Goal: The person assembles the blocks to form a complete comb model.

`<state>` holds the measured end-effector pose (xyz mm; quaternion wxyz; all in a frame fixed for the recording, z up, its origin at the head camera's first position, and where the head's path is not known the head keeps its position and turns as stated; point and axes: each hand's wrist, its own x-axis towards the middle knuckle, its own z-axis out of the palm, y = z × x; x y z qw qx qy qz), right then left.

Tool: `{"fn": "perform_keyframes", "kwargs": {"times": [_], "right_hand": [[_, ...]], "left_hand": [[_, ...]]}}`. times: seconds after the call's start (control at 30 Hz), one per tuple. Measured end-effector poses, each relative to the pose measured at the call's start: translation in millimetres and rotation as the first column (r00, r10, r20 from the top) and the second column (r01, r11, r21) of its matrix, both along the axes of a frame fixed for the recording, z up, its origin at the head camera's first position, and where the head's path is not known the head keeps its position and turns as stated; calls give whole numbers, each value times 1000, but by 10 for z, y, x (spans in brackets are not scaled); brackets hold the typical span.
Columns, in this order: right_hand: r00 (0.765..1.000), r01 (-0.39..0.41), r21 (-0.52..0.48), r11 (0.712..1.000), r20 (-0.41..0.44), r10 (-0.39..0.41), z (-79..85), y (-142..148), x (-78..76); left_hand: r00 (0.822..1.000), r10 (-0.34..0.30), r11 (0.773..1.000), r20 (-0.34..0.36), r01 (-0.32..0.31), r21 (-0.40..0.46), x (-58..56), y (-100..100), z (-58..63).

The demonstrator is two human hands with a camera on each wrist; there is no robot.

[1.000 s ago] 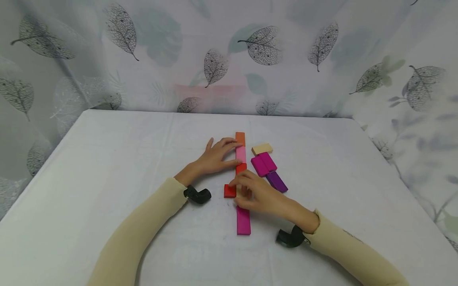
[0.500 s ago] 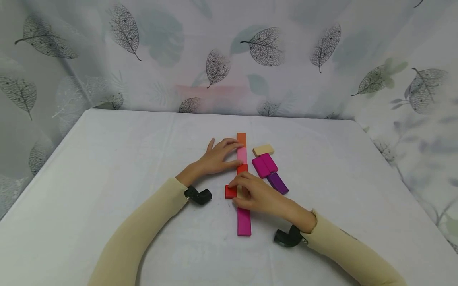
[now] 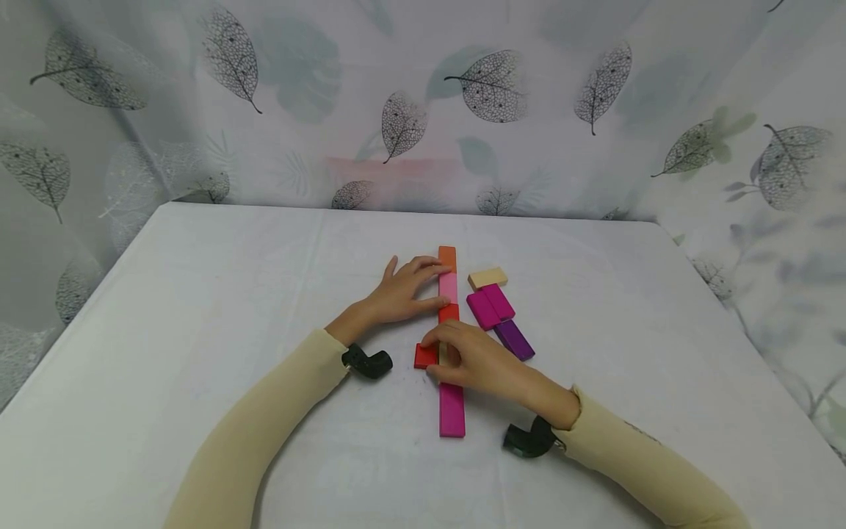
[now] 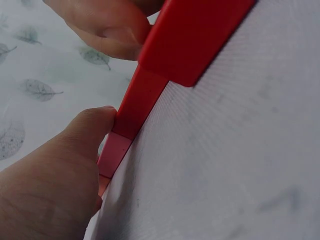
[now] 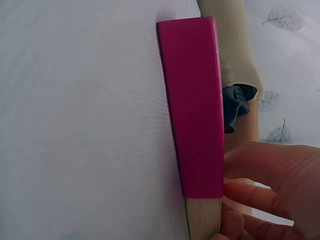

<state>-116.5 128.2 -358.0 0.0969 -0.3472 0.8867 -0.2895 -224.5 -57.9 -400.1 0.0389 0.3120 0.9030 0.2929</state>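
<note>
A straight row of blocks lies on the white table: an orange block (image 3: 447,257), a pink block (image 3: 447,286), a red block (image 3: 449,312), a plain wooden block (image 5: 204,215) and a magenta block (image 3: 452,411). My left hand (image 3: 399,292) rests along the left of the row, thumb near the pink-red joint and fingertips by the orange-pink joint. A second red block (image 3: 426,356) sits left of the wooden one, jutting out from the row. My right hand (image 3: 482,356) pinches it between thumb and fingers, reaching over the wooden block, which is mostly hidden in the head view.
Right of the row lie a cream block (image 3: 487,278), two magenta blocks (image 3: 490,306) side by side and a purple block (image 3: 514,339). Dark wrist devices (image 3: 367,362) hang below both sleeves. A leaf-patterned curtain (image 3: 284,110) stands behind the table's far edge.
My right thumb and fingers have shifted slightly left, and the red block beside the row has edged left with them. My left hand stays where it was; the view has drifted a little.
</note>
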Motion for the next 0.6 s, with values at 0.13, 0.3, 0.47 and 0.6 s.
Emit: {"fn": "perform_keyframes", "kwargs": {"times": [0.13, 0.3, 0.47, 0.6], "right_hand": [[1000, 8, -7, 1000, 1, -8, -6, -5, -3], [1000, 3, -27, 1000, 2, -3, -9, 0, 3], [1000, -3, -33, 999, -3, 3, -8, 2, 14], [1000, -4, -52, 999, -9, 4, -12, 1, 17]], "left_hand": [[1000, -3, 1000, 1, 3, 5, -4, -6, -4], [1000, -5, 1000, 1, 5, 3, -6, -3, -5], [1000, -6, 1000, 4, 6, 1, -2, -1, 2], [1000, 1, 1000, 2, -1, -6, 4, -3, 9]]}}
